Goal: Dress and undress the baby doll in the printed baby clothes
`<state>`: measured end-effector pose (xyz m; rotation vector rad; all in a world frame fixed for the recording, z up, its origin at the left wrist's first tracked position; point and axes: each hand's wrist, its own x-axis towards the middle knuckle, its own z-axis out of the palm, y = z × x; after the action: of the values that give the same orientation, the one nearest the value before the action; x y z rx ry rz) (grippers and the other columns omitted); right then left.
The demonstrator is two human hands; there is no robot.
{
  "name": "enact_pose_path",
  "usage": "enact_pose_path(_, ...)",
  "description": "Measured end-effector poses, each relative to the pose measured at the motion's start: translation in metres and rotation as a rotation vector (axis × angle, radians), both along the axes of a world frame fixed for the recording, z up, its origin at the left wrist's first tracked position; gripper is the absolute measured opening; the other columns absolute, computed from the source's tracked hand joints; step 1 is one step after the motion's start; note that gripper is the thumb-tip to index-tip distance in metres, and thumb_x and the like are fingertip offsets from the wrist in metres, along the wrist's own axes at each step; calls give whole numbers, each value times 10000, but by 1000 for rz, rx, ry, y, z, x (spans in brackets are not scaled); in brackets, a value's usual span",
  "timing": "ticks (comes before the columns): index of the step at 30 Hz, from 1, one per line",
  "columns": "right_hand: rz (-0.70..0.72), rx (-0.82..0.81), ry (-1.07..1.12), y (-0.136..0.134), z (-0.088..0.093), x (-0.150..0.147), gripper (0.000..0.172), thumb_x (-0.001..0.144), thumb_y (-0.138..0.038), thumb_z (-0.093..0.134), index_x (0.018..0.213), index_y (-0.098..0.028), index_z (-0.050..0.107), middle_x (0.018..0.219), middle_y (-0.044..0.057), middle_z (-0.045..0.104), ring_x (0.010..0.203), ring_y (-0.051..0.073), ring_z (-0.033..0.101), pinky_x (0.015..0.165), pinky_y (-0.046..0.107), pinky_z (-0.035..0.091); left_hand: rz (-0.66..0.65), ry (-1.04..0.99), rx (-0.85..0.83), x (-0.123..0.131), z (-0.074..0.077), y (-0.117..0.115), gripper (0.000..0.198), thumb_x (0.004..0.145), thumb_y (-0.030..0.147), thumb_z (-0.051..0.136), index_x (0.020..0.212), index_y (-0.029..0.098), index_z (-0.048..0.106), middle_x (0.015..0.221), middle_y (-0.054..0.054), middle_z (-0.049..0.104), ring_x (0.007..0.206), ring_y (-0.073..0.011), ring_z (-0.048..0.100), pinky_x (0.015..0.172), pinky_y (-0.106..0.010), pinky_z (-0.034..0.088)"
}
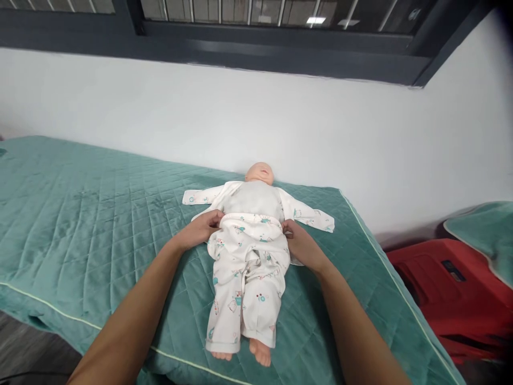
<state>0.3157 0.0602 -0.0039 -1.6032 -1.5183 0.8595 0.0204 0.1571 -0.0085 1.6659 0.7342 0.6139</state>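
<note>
A baby doll (259, 174) lies on its back, its head toward the wall and its bare feet toward me. White printed pants (252, 251) cover its legs up to the waist. A matching printed jacket (308, 215) is on its arms and lies open over a plain pale torso. My left hand (203, 227) is closed at the left side of the pants' waistband, fingers pinching the cloth. On the other side, my right hand (300, 243) grips the waistband's right edge. The fingertips of both hands are partly hidden by the fabric.
A green quilted cover (100, 224) with pale piping lies under the doll. Behind it rise a white wall (160, 112) and a dark window frame (260, 48) with bars. At the right stands a red plastic case (452, 289) with green cloth (489, 230) above it.
</note>
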Motion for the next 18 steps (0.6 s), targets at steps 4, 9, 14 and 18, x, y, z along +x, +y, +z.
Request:
enact_pose_path(4,-180,-68,-241,11,1,-4,149,745,-221,570,884,-226,516,911,49,659,817,207,582,712,316,419,265,76,53,9,-9,2,172,826,325,524,944,201,530,833,9,596,633,-125,511,545,-228,383)
enact_pose_path(9,-123,-186,-332,29,14,-1,71,760,-192,535,769,-218,470,772,73,629,723,210,542,629,309,369,300,350,207,20,8,14,141,769,240,482,884,192,548,866,-32,626,764,-180,571,626,-263,413)
enact_pose_path(14,14,-232,-282,29,25,3,74,692,-160,551,716,-210,501,648,5,589,586,152,508,550,270,353,113,425,170,22,36,31,113,581,162,602,677,182,545,657,-6,601,689,-196,576,594,-267,413)
enact_pose_path(18,71,-159,-153,23,25,8,67,675,-192,578,697,-209,517,670,-16,589,644,154,510,569,264,378,-27,349,72,20,37,36,191,560,162,622,748,179,589,707,-10,638,738,-207,595,626,-270,450)
